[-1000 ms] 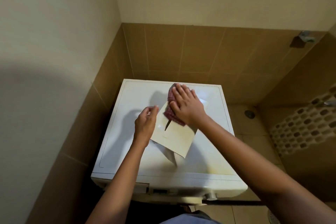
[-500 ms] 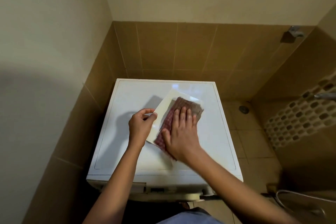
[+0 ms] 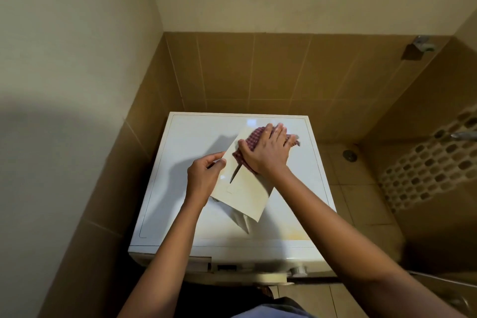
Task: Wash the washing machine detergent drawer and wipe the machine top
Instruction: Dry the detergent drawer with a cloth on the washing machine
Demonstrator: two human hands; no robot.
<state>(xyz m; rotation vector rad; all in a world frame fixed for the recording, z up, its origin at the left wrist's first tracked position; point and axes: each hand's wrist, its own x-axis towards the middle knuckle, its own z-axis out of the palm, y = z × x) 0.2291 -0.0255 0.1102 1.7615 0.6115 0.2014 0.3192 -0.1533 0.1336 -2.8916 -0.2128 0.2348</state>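
A white washing machine [image 3: 185,142] stands in the tiled corner, seen from above. My left hand [image 3: 204,178] pinches the left edge of a flat cream panel [image 3: 242,196] with a dark slit, holding it tilted above the machine top. My right hand [image 3: 265,152] lies flat with straight fingers on a red checked cloth [image 3: 254,137], pressing it against the panel's far end. Part of the cloth sticks out past my fingers on the right. At the machine's front left, the drawer slot [image 3: 198,263] shows below my left forearm.
Walls close in on the machine at the left and back. To the right are a tiled floor with a drain [image 3: 349,155], a wall fitting [image 3: 419,45] high up, and a tap [image 3: 464,135] at the right edge. A hose [image 3: 438,279] runs along the lower right.
My right hand slid the cloth from the panel's near part up to its far end. The left hand kept its hold on the edge while the panel tilted.
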